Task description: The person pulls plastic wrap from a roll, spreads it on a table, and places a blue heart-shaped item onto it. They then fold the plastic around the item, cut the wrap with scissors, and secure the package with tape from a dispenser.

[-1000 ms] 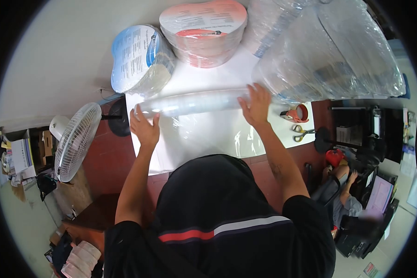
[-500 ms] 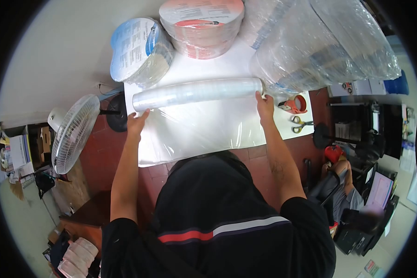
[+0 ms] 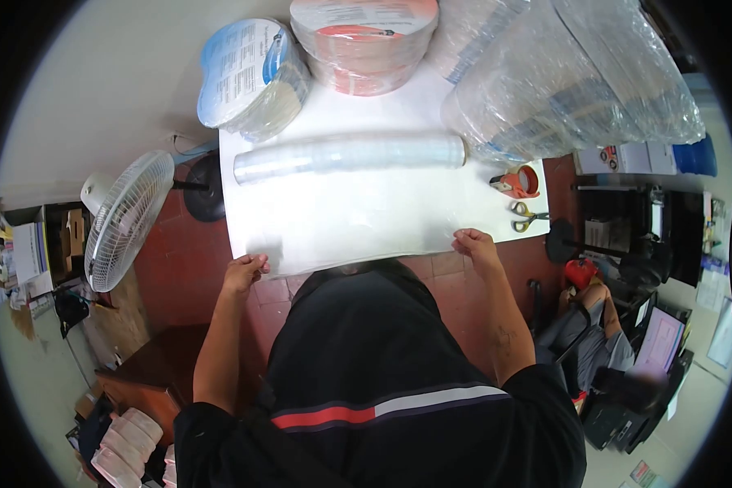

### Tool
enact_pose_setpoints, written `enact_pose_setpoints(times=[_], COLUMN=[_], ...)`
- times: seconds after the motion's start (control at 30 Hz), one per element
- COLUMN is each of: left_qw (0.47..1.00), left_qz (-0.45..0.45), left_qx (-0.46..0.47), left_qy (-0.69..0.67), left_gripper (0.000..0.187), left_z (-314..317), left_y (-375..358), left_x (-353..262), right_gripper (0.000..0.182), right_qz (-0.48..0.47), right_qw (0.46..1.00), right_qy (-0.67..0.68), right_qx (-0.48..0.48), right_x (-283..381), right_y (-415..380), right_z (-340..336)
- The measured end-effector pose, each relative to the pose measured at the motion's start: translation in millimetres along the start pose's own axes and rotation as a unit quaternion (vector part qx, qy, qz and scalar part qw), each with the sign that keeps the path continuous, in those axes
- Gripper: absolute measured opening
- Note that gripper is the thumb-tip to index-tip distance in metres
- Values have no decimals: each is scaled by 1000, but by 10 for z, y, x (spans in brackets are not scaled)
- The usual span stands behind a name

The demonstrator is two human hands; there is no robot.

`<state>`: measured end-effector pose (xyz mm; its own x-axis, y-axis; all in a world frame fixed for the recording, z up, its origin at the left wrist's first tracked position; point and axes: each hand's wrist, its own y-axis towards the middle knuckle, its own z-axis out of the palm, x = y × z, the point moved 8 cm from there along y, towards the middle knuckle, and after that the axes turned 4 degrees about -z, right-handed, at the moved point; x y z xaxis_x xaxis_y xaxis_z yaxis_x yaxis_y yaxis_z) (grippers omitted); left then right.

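A roll of clear stretch film (image 3: 350, 158) lies across the white table (image 3: 342, 215). A thin, hard-to-see sheet of film seems to run from it toward my body. My left hand (image 3: 248, 272) is closed in a pinch at the table's near left corner, on the sheet's edge. Level with the front edge on the other side, my right hand (image 3: 474, 244) pinches the sheet's other corner. Both hands are apart from the roll. To the right of the roll lie an orange tape dispenser (image 3: 516, 182) and scissors (image 3: 527, 216).
Wrapped stacks with a blue label (image 3: 240, 73) and a red label (image 3: 364, 32) stand at the back. Large plastic-wrapped bundles (image 3: 561, 89) fill the back right. A fan (image 3: 130, 220) stands at left. Another person (image 3: 590, 325) sits at right near a laptop (image 3: 660, 342).
Both hands have left the roll's ends and come toward my body, to the table's front edge, drawing film. The roll stays in nearly the same place.
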<state>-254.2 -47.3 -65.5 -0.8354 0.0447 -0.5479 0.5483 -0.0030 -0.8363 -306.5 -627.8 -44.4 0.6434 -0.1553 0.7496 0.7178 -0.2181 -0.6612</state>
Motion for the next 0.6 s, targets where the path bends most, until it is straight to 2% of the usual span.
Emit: enact_pose_setpoints(times=[0.17,0.27,0.37,0.4,0.5,0.6], left_qw=[999,999,1000,1000,993,993], left_qz=[-31,-24,-8,-5,42,7], left_qx=[24,17,-2,-8,2,-19], left_qy=[27,46,29,16,109,118], left_gripper=[23,24,23,22,22,22], left_z=[-14,-20,-77,-97,-94,-29], left_y=[-250,-420,-447,-437,-409,-432], left_x=[3,158,310,377,578,908], right_gripper=[17,16,10,10,12,17], right_qz=[-43,-53,2,7,10,2], right_qw=[999,997,995,995,997,999], right_qy=[31,54,3,12,27,15], right_qx=[-7,35,100,99,78,30], right_x=[5,14,-241,-349,-570,-713], right_y=[-68,-174,-268,-297,-345,-353], right_z=[-93,-129,-151,-172,-239,-285])
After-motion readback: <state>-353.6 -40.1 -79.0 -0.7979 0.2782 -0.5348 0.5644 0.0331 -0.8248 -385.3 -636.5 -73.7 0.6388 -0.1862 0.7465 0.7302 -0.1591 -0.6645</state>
